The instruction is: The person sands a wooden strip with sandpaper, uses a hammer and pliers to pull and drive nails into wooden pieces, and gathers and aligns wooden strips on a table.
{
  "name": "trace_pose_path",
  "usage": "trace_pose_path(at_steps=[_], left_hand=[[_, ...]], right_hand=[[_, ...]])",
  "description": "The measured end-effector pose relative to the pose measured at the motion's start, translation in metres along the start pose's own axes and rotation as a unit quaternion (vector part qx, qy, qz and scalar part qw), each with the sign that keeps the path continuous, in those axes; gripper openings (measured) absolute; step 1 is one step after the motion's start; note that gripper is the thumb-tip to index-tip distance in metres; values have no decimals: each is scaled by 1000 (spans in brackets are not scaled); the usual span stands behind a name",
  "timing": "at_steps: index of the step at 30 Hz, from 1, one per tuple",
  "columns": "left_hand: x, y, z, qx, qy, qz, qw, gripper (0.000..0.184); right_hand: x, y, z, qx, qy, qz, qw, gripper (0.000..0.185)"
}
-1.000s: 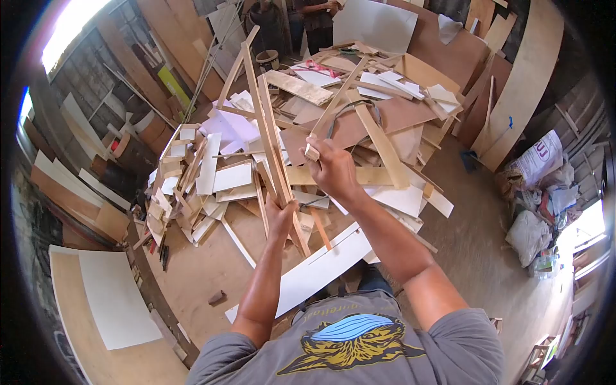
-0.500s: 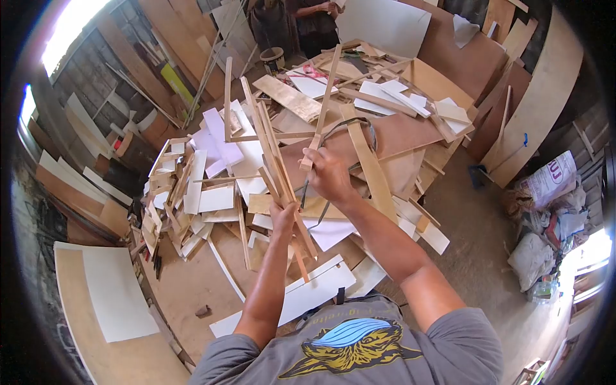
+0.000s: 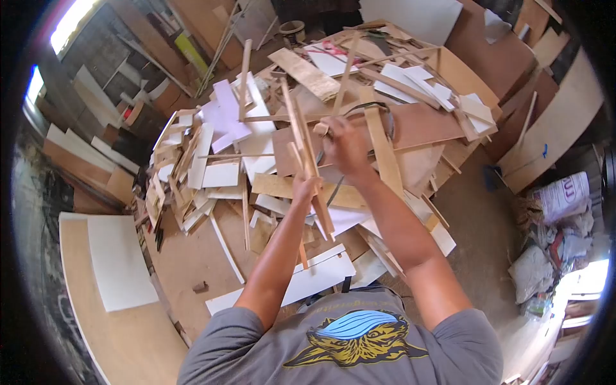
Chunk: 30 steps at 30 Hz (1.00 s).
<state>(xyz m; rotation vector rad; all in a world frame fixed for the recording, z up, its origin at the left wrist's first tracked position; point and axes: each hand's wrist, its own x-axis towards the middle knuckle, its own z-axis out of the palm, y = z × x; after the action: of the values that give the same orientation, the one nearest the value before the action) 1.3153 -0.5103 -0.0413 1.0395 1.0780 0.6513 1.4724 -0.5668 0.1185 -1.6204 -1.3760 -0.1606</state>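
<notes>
My left hand [image 3: 307,186] is closed around a bundle of long, narrow wood strips [image 3: 298,131], which slant up and away over the pile. Just right of it, my right hand [image 3: 345,151] grips a single wood strip [image 3: 346,74]. The near end of that strip shows beside my fingers, while its far part points away across the pile. Below my right hand lies a brown board [image 3: 417,128], with a pale plank [image 3: 380,151] across it. A dark strap [image 3: 389,122] loops over the plank.
Wood offcuts cover the worktable [image 3: 176,234], with a heap of small pieces [image 3: 170,170] at left. A white panel [image 3: 289,282] lies along the near edge. Large boards [image 3: 545,122] lean at right, near a printed sack [image 3: 564,196]. A bucket [image 3: 292,31] stands behind.
The left hand's bundle has swung more upright and shifted right. My right hand has moved up and right with its strip. The view has tilted, leaving less of the person at the back visible.
</notes>
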Motion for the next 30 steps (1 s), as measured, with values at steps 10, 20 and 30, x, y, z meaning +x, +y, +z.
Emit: trace_pose_path(at_steps=[10, 20, 30], left_hand=[[22, -11, 13, 47, -4, -21, 999, 45], [61, -63, 35, 14, 0, 109, 994, 62], [-4, -35, 39, 65, -113, 66, 989, 44]], right_hand=[[-10, 19, 4, -13, 19, 115, 993, 53], [-159, 73, -2, -61, -236, 310, 919, 48], [-219, 25, 11, -149, -296, 287, 899, 86]])
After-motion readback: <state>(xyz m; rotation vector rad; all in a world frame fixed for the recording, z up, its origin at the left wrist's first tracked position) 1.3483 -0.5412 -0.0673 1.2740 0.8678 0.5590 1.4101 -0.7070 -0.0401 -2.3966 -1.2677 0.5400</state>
